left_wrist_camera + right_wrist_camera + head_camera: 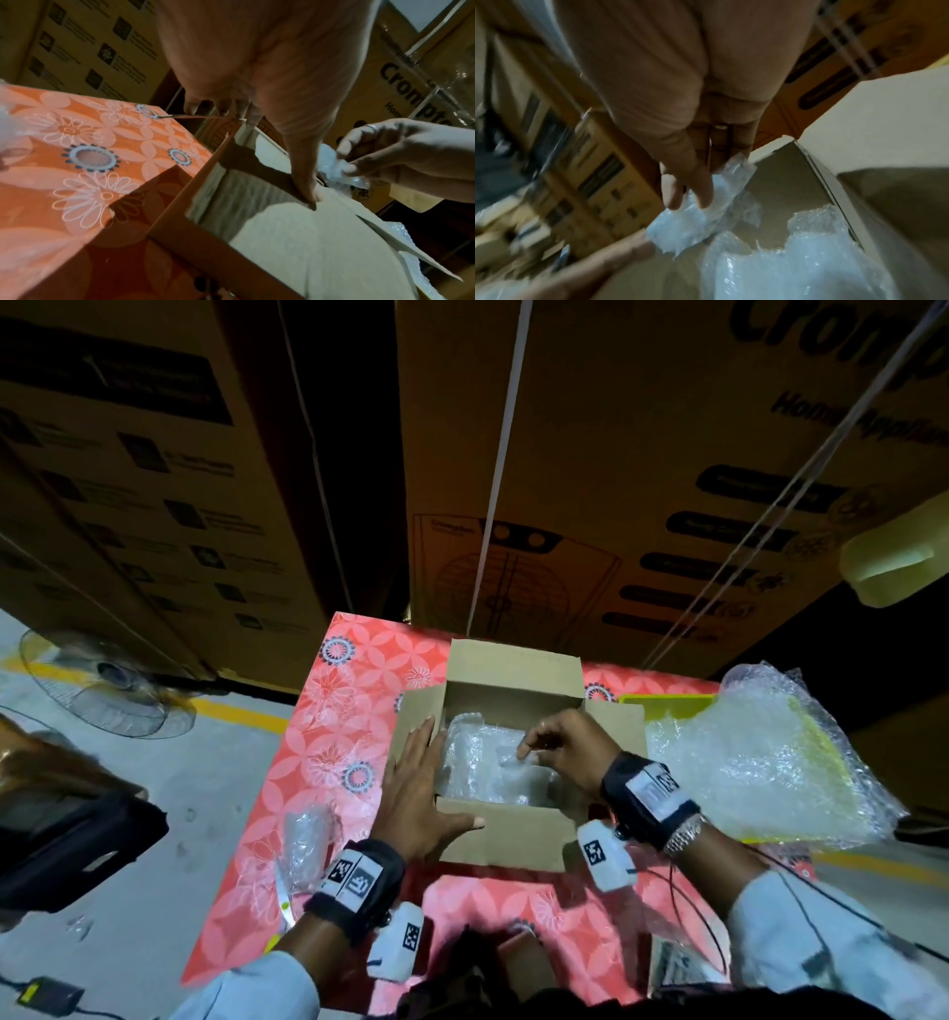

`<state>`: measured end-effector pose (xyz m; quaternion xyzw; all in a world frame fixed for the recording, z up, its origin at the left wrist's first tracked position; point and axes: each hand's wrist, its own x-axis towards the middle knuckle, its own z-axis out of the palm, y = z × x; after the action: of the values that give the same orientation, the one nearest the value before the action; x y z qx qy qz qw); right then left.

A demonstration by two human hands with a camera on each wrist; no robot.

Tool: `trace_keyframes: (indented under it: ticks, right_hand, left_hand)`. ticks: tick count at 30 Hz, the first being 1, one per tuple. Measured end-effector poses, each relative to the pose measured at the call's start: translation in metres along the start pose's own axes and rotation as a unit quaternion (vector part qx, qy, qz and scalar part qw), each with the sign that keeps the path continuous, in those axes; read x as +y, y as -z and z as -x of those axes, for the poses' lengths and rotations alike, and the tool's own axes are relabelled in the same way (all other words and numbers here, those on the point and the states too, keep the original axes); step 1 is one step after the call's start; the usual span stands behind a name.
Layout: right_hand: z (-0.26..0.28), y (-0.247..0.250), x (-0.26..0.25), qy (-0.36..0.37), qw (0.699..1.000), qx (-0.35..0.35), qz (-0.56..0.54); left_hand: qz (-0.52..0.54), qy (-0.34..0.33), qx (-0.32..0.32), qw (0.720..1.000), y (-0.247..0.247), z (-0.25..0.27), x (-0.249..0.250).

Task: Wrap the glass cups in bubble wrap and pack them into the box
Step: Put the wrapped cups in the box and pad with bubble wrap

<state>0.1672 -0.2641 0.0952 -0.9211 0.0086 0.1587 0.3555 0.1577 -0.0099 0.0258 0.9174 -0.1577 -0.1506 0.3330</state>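
The wrapped cups (488,762) lie in the bottom of the open cardboard box (506,839), bundled in bubble wrap; the glass itself cannot be made out through the film. The bundle's long axis appears to run from 9 to 3 o'clock across the box floor. Your right hand (565,752) is the nearer one: it reaches in from 3 o'clock, wrist over the right wall, and the bundle sits directly below and toward 9 o'clock of its fingertips. Thumb and forefinger pinch a loose tail of the wrap (700,211), fingers curled down.

Your left hand (416,793) lies flat and spread on the left flap at 9 o'clock, thumb pressed on the near flap, holding nothing. Judgement: it steadies the box while the right hand tucks or settles the wrap.

A second wrapped bundle (308,839) lies on the floral tablecloth (328,721) at 8 o'clock of the box, not yet packed. A heap of spare bubble wrap (770,762) lies at 3 o'clock.
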Motion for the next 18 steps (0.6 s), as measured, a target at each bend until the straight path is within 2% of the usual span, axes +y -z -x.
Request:
trace_keyframes:
  ticks: [2,5,9,13,18]
  right_hand:
    - [-0.019,-0.007,-0.003,0.004,0.995,-0.067,0.07]
    - [-0.044,-0.02,0.0,0.024,0.979,-0.165,0.119]
    - [-0.071,-0.044,0.005,0.057,0.931,-0.309,0.187]
    - [-0.083,-0.065,0.018,0.052,0.899,-0.376,0.216]
    - [-0.082,-0.068,0.018,0.052,0.877,-0.406,0.252]
  left_hand:
    - [0.012,-0.001,0.01,1.0,-0.005,-0.001,-0.002]
    - [0.032,-0.009,0.024,0.999,-0.01,0.001,-0.008]
    - [0.058,-0.004,0.033,0.998,-0.014,0.002,-0.011]
    - [0.078,0.001,0.03,0.996,-0.015,0.001,-0.014]
    - [0.082,0.009,0.03,0.996,-0.018,0.001,-0.015]
